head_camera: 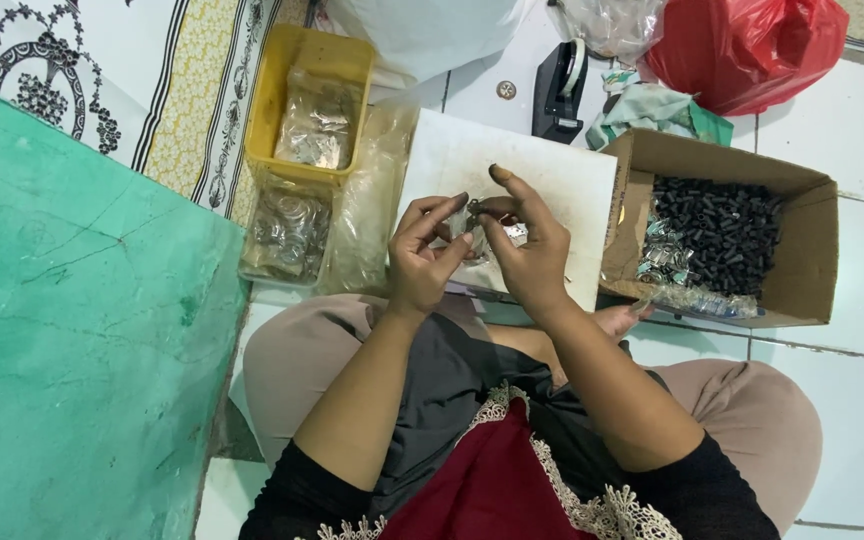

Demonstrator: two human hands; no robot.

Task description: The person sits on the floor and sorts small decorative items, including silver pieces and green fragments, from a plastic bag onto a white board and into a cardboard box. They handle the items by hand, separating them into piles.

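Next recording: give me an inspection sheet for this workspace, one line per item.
Surface: white board on a white tiled floor, in front of the seated person's knees.
Job's things: small metal piece pinched between both hands; cardboard box of small black parts at right.
Clutter: yellow tub holding a bag of metal bits; more clear bags below it; black tape dispenser; red bag.
Grippers: left hand and right hand raised together over the board, fingertips on the piece.
Cables: nothing seen.
Surroundings: green mat at left, patterned cloth behind it.
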